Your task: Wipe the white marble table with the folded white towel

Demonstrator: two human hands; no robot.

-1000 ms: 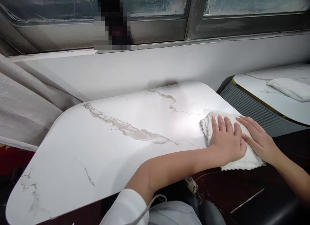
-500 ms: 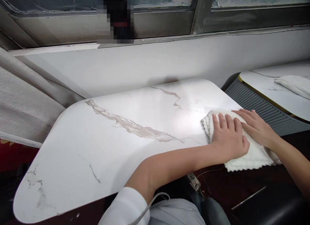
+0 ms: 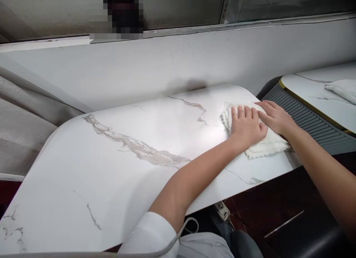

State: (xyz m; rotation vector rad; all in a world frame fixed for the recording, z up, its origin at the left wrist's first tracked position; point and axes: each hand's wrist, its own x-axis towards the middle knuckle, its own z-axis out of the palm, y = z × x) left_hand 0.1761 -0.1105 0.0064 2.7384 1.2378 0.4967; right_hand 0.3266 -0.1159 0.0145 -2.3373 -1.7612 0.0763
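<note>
A folded white cloth [image 3: 268, 145] with a scalloped edge lies on the right part of the white, marble-patterned tabletop [image 3: 111, 191]. My left hand [image 3: 247, 126] rests palm down on the cloth's left half, fingers stretched forward and thumb out to the side. Just right of it, my right hand [image 3: 278, 119] lies flat over the cloth's right edge, fingers extended. Both hands press from above, and neither has its fingers wrapped round the fabric. Their palms and the cloth beneath them are hidden.
A second marble-patterned table [image 3: 308, 85] with a grey ribbed side stands to the right, another white cloth [image 3: 343, 89] on it. Behind are a white wall [image 3: 125, 72] and window frame. A grey curtain [image 3: 22, 128] hangs left. A white power strip [image 3: 222, 210] is below the front edge.
Both hands and the cloth have slid away from the front edge, toward the wall and slightly left. The front right of the tabletop now shows. The camera view has tilted down a little.
</note>
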